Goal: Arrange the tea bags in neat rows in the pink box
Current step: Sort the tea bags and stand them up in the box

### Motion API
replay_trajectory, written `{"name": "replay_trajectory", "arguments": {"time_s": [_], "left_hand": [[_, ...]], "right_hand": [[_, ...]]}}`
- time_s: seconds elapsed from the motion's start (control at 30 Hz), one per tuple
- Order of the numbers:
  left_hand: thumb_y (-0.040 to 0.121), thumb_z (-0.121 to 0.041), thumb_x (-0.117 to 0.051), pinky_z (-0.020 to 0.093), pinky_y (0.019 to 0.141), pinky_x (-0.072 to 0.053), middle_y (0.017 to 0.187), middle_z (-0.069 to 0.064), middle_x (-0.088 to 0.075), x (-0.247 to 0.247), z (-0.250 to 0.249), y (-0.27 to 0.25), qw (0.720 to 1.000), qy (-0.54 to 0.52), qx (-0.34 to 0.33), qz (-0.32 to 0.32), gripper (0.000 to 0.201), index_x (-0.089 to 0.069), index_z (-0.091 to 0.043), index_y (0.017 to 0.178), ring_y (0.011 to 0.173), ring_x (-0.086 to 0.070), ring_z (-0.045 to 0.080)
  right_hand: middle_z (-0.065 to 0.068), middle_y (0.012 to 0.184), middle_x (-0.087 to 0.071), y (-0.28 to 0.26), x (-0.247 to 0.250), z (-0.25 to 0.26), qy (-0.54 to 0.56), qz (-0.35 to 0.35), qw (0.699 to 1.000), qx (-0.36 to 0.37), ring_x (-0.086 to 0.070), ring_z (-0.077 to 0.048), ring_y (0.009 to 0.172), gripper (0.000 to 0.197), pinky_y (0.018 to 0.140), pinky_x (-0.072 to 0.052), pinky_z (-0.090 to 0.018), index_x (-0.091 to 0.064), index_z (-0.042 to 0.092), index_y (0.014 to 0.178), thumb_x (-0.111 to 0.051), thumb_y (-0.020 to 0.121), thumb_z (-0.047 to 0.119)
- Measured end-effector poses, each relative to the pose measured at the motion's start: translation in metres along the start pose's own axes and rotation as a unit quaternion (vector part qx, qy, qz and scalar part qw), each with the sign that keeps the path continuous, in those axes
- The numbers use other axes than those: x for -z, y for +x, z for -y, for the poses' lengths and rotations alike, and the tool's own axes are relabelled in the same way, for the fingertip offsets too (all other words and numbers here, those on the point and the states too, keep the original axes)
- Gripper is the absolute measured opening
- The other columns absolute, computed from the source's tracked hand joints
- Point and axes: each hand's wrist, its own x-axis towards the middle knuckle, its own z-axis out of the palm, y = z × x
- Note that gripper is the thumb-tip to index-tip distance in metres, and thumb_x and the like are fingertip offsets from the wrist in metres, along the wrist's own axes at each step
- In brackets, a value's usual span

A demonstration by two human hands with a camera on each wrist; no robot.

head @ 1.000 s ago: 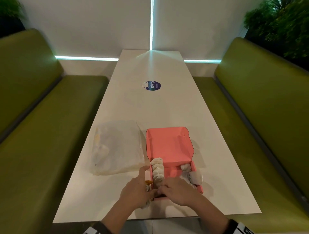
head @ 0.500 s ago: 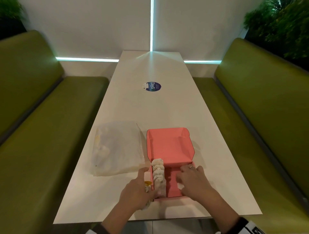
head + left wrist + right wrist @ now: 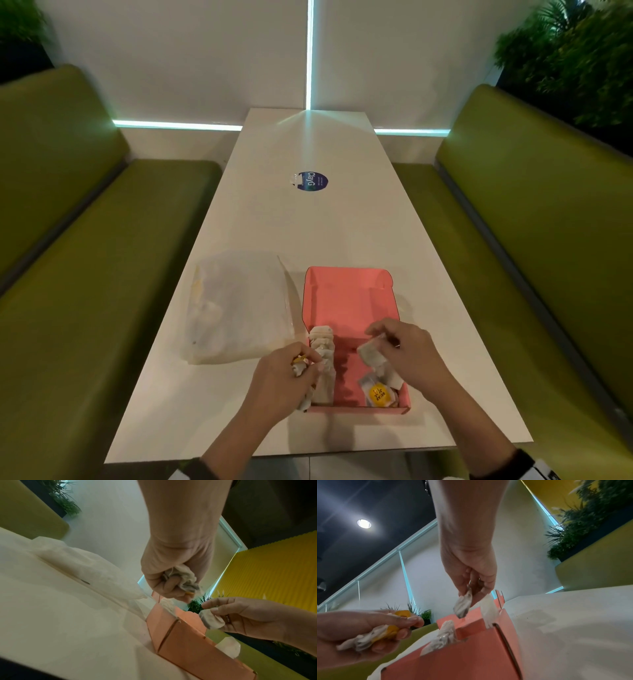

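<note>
Right hand [image 3: 407, 356] lifted since; white table [image 3: 308, 233], green benches [image 3: 102, 274].

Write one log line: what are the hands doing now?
left hand: grips tea bags | right hand: pinches one bag over box | row: left side

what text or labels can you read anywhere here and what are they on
"ClayG": on the round blue sticker on the white table, lettering turned sideways; the smaller print beside it is too small to read.
Yellow round tag on a tea bag in the pink box: dark lettering, too blurred to read.
Nothing else legible.
</note>
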Motion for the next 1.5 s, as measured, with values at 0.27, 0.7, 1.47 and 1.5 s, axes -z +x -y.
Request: {"name": "replay_trajectory", "arguments": {"time_s": [0.27, 0.7, 1.47, 1.5], "left_hand": [[0.086, -0.052, -0.055, 0.034, 0.058, -0.05, 0.057, -0.008, -0.056, -0.002, -0.01, 0.006, 1.0, -0.027, -0.008, 0.013, 0.036, -0.055, -0.023, 0.064, 0.052, -0.05, 0.006], [0.082, -0.038, -0.067, 0.014, 0.062, -0.046, 0.068, -0.021, -0.065, -0.013, -0.015, 0.01, 0.995, -0.066, -0.055, -0.042, 0.008, -0.066, -0.035, 0.075, 0.068, -0.06, -0.002], [0.065, -0.042, -0.074, 0.015, 0.073, -0.051, 0.095, -0.015, -0.071, 0.0, -0.015, 0.007, 0.978, -0.198, -0.061, 0.037, 0.033, -0.072, -0.027, 0.094, 0.086, -0.066, 0.001], [0.066, -0.042, -0.074, 0.013, 0.074, -0.05, 0.093, -0.014, -0.071, -0.002, -0.015, 0.007, 0.981, -0.178, -0.072, 0.038, 0.029, -0.073, -0.031, 0.092, 0.086, -0.065, -0.001]], "right_hand": [[-0.009, 0.087, -0.067, 0.0, 0.002, 0.008, 0.248, 0.034, 0.966, -0.067, -0.061, -0.02, 0.082, 0.039, 0.073, -0.05, -0.031, -0.068, 0.019, 0.093, -0.048, 0.083, -0.012], [0.007, 0.081, -0.067, -0.007, -0.01, 0.018, 0.185, 0.062, 0.981, 0.011, -0.062, -0.008, 0.07, 0.027, 0.067, -0.053, -0.021, -0.062, 0.016, 0.089, -0.079, 0.07, 0.008], [0.008, 0.066, -0.058, -0.005, -0.008, 0.02, -0.003, 0.104, 0.992, 0.067, -0.059, 0.004, 0.058, 0.019, 0.059, -0.046, -0.013, -0.061, 0.019, 0.069, -0.06, 0.088, 0.017], [0.008, 0.066, -0.058, -0.005, -0.008, 0.021, 0.006, 0.109, 0.992, 0.063, -0.06, 0.003, 0.058, 0.02, 0.059, -0.047, -0.014, -0.061, 0.021, 0.068, -0.06, 0.088, 0.017]]}}
